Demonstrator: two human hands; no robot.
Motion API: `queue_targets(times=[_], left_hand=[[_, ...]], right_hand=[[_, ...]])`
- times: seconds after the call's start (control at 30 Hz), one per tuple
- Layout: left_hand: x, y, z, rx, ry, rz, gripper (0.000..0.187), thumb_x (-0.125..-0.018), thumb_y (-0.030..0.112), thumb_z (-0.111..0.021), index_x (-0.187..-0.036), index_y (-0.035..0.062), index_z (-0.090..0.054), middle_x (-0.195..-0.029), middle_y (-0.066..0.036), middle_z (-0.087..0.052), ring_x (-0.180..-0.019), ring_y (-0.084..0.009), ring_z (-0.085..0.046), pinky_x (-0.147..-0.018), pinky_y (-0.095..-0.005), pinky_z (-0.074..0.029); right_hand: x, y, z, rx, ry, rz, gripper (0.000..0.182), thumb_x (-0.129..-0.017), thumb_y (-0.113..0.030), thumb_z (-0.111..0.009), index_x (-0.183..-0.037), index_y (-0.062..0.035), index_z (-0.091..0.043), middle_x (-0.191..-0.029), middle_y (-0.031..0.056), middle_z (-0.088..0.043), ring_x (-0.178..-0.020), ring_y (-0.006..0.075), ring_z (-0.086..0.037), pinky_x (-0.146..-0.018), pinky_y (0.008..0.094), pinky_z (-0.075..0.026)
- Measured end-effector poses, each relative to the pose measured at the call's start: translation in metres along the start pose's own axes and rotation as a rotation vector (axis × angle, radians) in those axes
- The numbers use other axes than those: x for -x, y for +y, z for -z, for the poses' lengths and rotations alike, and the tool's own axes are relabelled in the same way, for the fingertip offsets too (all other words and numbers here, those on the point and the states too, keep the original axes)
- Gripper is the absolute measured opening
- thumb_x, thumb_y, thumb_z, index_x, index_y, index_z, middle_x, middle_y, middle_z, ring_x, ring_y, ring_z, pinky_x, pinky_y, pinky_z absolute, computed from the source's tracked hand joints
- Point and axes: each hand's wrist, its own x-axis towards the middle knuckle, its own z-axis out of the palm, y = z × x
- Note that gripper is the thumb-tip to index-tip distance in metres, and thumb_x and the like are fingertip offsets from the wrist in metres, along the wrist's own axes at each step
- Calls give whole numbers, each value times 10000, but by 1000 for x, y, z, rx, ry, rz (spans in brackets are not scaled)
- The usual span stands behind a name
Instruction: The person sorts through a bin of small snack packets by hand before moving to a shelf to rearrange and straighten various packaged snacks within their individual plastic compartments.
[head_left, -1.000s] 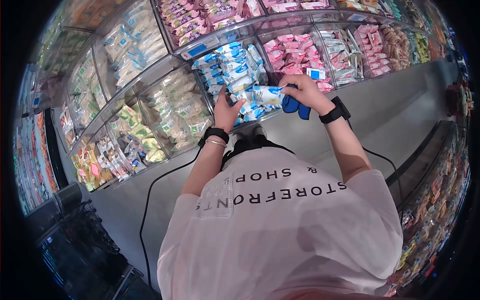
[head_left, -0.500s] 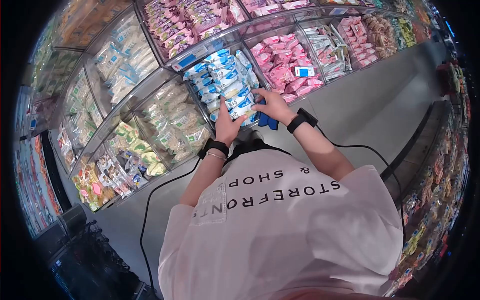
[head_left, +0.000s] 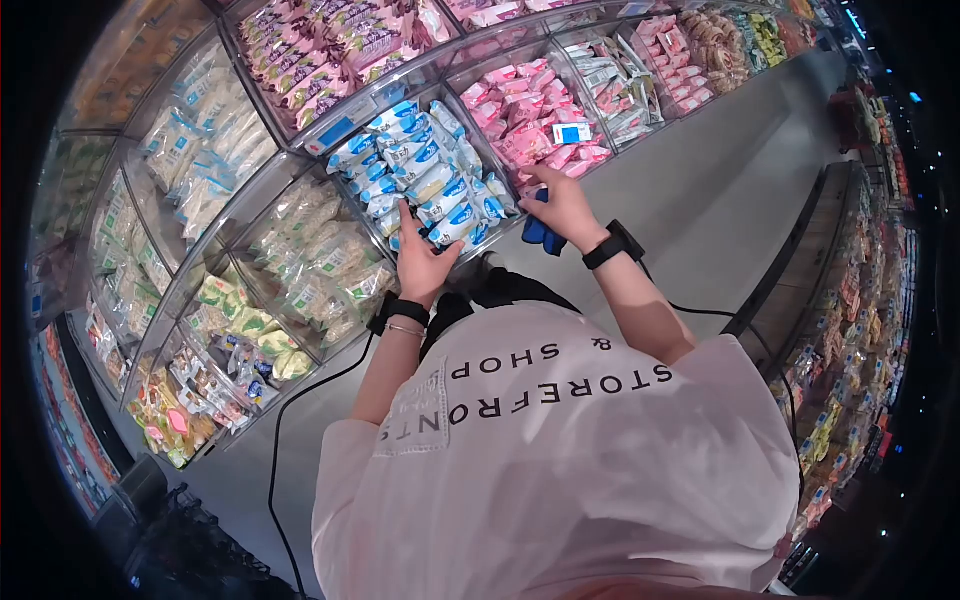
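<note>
Small blue-and-white snack packets [head_left: 432,180] lie in stacked rows inside a clear bin. At the near edge of that bin is my left hand [head_left: 425,268], thumb and index finger apart, fingertips at the nearest packets, with nothing seen in its grasp. My right hand [head_left: 564,208] hovers by the bin's right front corner, close to the pink packets [head_left: 520,112]. Its fingers are loosely bent and parted, and no packet shows in them. Just below it is a dark blue item [head_left: 543,236] whose kind I cannot make out.
Clear dividers separate neighbouring bins. Clear bags of pale snacks [head_left: 325,260] fill the bin on the left, with purple-and-pink packets [head_left: 340,50] behind. A blue-and-white card [head_left: 572,133] stands among the pink packets. Black cables [head_left: 285,430] run from both wrists. More shelves [head_left: 850,380] line the right.
My right hand has come off the blue-and-white packets and moved right, away from my left hand. My left hand stays at the bin's near edge. The camera view has shifted slightly.
</note>
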Motion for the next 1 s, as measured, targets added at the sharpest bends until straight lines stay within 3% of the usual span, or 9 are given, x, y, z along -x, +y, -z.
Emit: queue_targets(times=[0.17, 0.3, 0.33, 0.43, 0.5, 0.63, 0.67, 0.83, 1.0], left_hand=[[14, 18, 0, -287, 342, -450, 1057, -640, 306, -830, -1461, 21, -228, -1165, -220, -497, -1032, -355, -526, -845, -429, -453], [-15, 73, -25, -319, 256, -649, 707, -772, 178, -735, -1360, -17, -395, -1074, -193, -544, -1004, -355, -531, -878, -411, -441], [-26, 95, -36, -302, 185, -609, 577, -782, 132, -707, -1287, -21, -475, -1044, -181, -573, -987, -355, -540, -882, -418, -438], [-81, 104, -89, -487, 147, -660, 579, -753, 150, -715, -1261, -20, -495, -1098, -188, -578, -1011, -353, -550, -900, -420, -440], [-109, 101, -122, -726, 100, -538, 588, -730, 172, -709, -1251, -15, -510, -1130, -174, -592, -1058, -333, -551, -935, -422, -433], [-129, 91, -150, -959, 194, -484, 457, -724, 191, -697, -1120, -11, -587, -1117, -152, -608, -1112, -280, -537, -1015, -396, -376], [-131, 89, -149, -911, 63, -395, 378, -715, 167, -692, -1058, 32, -610, -1043, -141, -621, -1111, -294, -537, -996, -424, -398], [-111, 103, -140, -694, 8, -299, 400, -707, 166, -718, -1076, 81, -589, -929, -162, -621, -956, -354, -597, -833, -453, -481], [-125, 162, -108, -445, 120, -132, 431, -729, 202, -744, -1100, 79, -563, -955, -196, -622, -857, -395, -612, -722, -461, -492]], right_hand=[[-25, 50, 63, 225, 126, 6, 364, -747, -115, -717, -1096, -40, -645, -951, 125, -682, -885, 262, -660, -786, 340, -511], [-81, 70, 88, 299, 85, 94, 306, -748, -130, -685, -1049, -81, -659, -956, 137, -665, -879, 322, -642, -760, 400, -516], [-100, 77, 88, 337, 74, 176, 302, -751, -135, -679, -1048, -82, -656, -962, 140, -661, -889, 327, -638, -762, 410, -514], [-145, 78, 88, 438, -11, 331, 288, -733, -109, -650, -1021, -97, -653, -941, 137, -649, -879, 335, -633, -739, 441, -507], [-170, 91, 81, 466, -56, 457, 259, -727, -111, -642, -985, -93, -651, -933, 130, -648, -844, 331, -639, -721, 439, -509], [-191, 94, 82, 550, -216, 531, 230, -728, -99, -652, -957, -75, -651, -972, 122, -635, -863, 327, -644, -758, 438, -518], [-195, 96, 83, 543, -230, 546, 230, -728, -99, -652, -957, -75, -651, -972, 122, -635, -863, 327, -644, -758, 438, -518], [-210, 106, 81, 450, -335, 545, 246, -722, -156, -703, -953, -81, -662, -1005, 131, -625, -902, 328, -636, -785, 428, -514], [-197, 117, 101, 29, -22, 464, 258, -741, -201, -711, -974, -95, -677, -920, 133, -633, -827, 338, -627, -720, 411, -506]])
